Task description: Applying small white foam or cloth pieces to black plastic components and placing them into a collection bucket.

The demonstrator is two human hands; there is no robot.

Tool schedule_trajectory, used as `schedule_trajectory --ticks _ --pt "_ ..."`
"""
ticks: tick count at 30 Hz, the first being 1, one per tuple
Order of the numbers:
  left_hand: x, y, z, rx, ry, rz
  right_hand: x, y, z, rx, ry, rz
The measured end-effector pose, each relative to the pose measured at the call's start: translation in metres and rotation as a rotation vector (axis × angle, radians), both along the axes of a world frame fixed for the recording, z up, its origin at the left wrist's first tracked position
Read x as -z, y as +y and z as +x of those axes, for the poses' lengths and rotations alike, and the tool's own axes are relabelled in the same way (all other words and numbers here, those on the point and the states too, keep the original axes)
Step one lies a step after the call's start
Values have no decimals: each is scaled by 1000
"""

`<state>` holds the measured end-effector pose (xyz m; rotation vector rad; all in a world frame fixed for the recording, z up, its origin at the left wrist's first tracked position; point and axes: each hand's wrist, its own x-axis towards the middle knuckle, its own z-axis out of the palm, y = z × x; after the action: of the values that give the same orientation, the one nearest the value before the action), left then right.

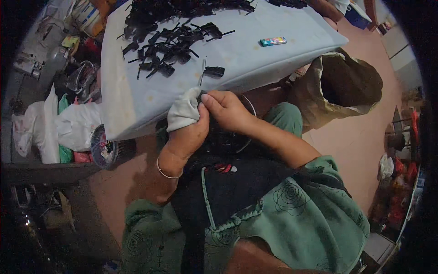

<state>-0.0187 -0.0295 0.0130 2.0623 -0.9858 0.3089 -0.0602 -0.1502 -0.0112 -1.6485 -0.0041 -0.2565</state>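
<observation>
Both my hands meet just off the near edge of the table. My left hand is closed round a bunched white cloth. Against it, my right hand pinches a small black part, mostly hidden by the fingers. A thin rod points away above the cloth; whether it belongs to the held part I cannot tell. Just beyond my hands lies a single black plastic piece. Many similar black pieces with thin stems are heaped farther back on the table.
The table has a pale cover and carries a small colourful packet at right. A large open sack stands on the floor to the right. At left are white plastic bags and a round basket.
</observation>
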Motion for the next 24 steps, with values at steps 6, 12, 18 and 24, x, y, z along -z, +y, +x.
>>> schedule_trajectory --ticks 6,12,18,24 --pt "-4 2 -7 -36 -104 77 -2 -1 -2 37 42 -232" --pt "-14 6 2 123 398 -265 -11 -15 -10 119 -229 -154" --pt "-11 9 -3 136 877 -497 -8 -34 -17 -87 -296 -471" --pt "-18 11 -5 185 610 -141 -21 -28 -19 -111 -173 -127"
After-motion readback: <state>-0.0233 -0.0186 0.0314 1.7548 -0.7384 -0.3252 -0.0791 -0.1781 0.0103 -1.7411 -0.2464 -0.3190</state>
